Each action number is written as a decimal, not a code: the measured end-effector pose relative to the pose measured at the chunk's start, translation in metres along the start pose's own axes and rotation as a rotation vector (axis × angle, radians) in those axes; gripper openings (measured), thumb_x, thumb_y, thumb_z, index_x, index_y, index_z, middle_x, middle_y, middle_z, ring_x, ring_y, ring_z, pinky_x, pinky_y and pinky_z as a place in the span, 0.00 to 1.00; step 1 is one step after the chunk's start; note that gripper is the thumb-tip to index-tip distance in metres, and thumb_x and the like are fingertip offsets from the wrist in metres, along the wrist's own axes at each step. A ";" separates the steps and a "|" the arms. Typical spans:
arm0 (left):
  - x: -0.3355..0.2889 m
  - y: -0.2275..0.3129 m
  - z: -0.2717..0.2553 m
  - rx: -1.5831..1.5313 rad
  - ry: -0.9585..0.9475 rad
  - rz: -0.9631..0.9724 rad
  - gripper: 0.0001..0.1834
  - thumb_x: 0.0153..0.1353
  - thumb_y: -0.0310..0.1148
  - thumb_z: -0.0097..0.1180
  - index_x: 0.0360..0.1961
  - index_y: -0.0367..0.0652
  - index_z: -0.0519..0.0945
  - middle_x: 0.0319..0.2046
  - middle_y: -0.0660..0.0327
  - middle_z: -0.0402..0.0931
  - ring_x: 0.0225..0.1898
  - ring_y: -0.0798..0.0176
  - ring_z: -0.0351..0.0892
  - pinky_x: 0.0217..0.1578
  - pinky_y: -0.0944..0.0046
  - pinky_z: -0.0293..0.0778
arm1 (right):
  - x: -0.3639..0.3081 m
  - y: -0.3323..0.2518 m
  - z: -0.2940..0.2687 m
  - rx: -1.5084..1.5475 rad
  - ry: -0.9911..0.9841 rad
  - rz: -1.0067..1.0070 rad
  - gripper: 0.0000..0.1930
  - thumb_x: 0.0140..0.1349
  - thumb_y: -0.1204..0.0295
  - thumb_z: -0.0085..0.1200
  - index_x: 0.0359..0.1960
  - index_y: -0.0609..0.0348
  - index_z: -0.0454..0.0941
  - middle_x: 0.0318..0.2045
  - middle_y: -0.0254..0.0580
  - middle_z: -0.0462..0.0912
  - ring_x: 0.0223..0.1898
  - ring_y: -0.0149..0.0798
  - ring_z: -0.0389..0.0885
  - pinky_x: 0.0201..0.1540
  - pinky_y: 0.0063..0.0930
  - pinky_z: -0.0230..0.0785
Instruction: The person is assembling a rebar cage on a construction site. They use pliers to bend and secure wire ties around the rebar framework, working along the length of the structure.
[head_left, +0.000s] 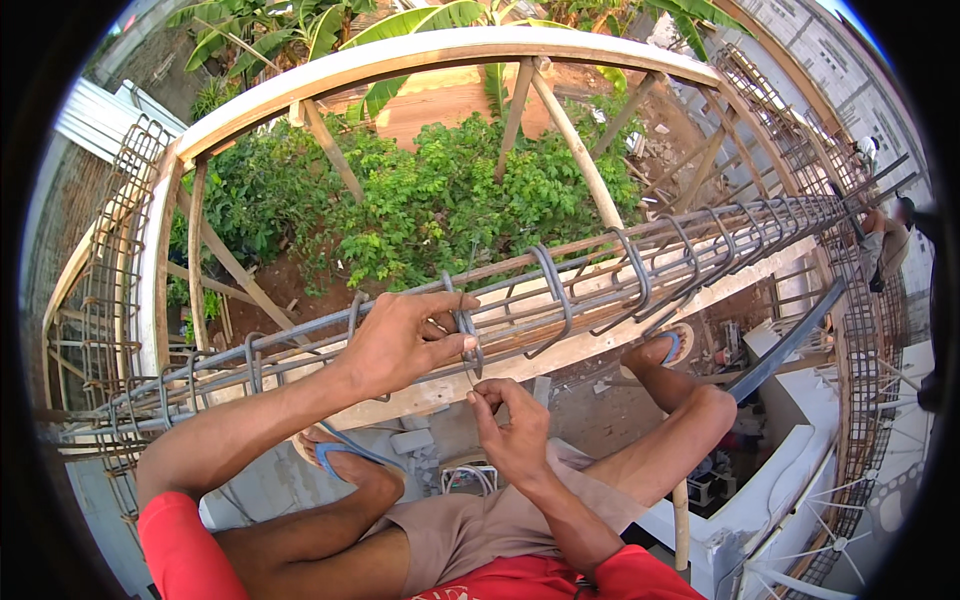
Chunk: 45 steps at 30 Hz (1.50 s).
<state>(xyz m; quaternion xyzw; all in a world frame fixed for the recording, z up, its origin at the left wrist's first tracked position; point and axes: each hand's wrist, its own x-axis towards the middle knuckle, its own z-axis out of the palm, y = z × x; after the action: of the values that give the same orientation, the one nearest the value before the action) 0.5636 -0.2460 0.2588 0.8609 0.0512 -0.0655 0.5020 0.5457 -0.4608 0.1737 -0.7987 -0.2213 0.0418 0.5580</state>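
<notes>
The left hand (412, 335) is closing narrowly around a stirrup (463, 322) on the rebar cage (635, 265), which is lying beside a wooden plank (740, 272). Just below, the right hand (513, 430) is pinching a thin wire (472, 376) — its upper end is hiding near the left fingers. Working well probably means keeping steady tension on the wire — pulling gently, bracing the stirrup, not letting it slide along the bars.

Bright daylight; the centre reads fairly sharp; straight edges bow toward a softer, black-bordered rim.
</notes>
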 end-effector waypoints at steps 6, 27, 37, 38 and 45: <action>-0.004 0.002 0.003 0.033 0.002 0.011 0.26 0.63 0.33 0.70 0.61 0.37 0.82 0.35 0.51 0.88 0.38 0.60 0.92 0.38 0.62 0.86 | -0.003 -0.003 -0.004 -0.065 -0.071 -0.026 0.07 0.63 0.79 0.63 0.42 0.64 0.81 0.30 0.48 0.82 0.31 0.49 0.82 0.35 0.40 0.74; -0.011 -0.003 0.015 0.110 0.109 0.122 0.21 0.59 0.34 0.71 0.52 0.37 0.86 0.31 0.46 0.84 0.31 0.47 0.86 0.35 0.52 0.80 | 0.172 -0.046 -0.042 -0.778 -0.696 -0.408 0.06 0.56 0.71 0.65 0.33 0.58 0.88 0.28 0.53 0.86 0.35 0.57 0.87 0.40 0.51 0.77; -0.012 -0.012 0.023 0.081 0.171 0.206 0.26 0.55 0.34 0.74 0.56 0.38 0.85 0.40 0.47 0.86 0.40 0.46 0.87 0.42 0.52 0.81 | 0.120 -0.034 -0.060 -0.306 -0.085 -0.427 0.11 0.65 0.79 0.58 0.49 0.64 0.85 0.31 0.49 0.87 0.28 0.49 0.84 0.37 0.39 0.76; -0.012 -0.012 0.024 0.076 0.181 0.206 0.27 0.55 0.34 0.74 0.56 0.39 0.85 0.40 0.46 0.86 0.40 0.46 0.87 0.42 0.52 0.81 | 0.096 -0.031 -0.065 -0.260 -0.051 -0.352 0.11 0.68 0.80 0.56 0.50 0.65 0.84 0.32 0.47 0.87 0.26 0.42 0.82 0.35 0.35 0.76; -0.015 -0.013 0.026 0.071 0.166 0.168 0.28 0.54 0.24 0.74 0.58 0.39 0.84 0.44 0.45 0.86 0.42 0.53 0.90 0.44 0.58 0.88 | 0.030 0.027 -0.028 0.460 -0.122 0.407 0.26 0.77 0.75 0.50 0.75 0.60 0.65 0.29 0.38 0.85 0.25 0.24 0.75 0.28 0.21 0.70</action>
<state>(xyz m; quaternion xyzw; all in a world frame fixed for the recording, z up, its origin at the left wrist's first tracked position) 0.5453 -0.2630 0.2372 0.8818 0.0180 0.0462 0.4690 0.5902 -0.4804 0.1646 -0.6754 -0.0746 0.2496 0.6899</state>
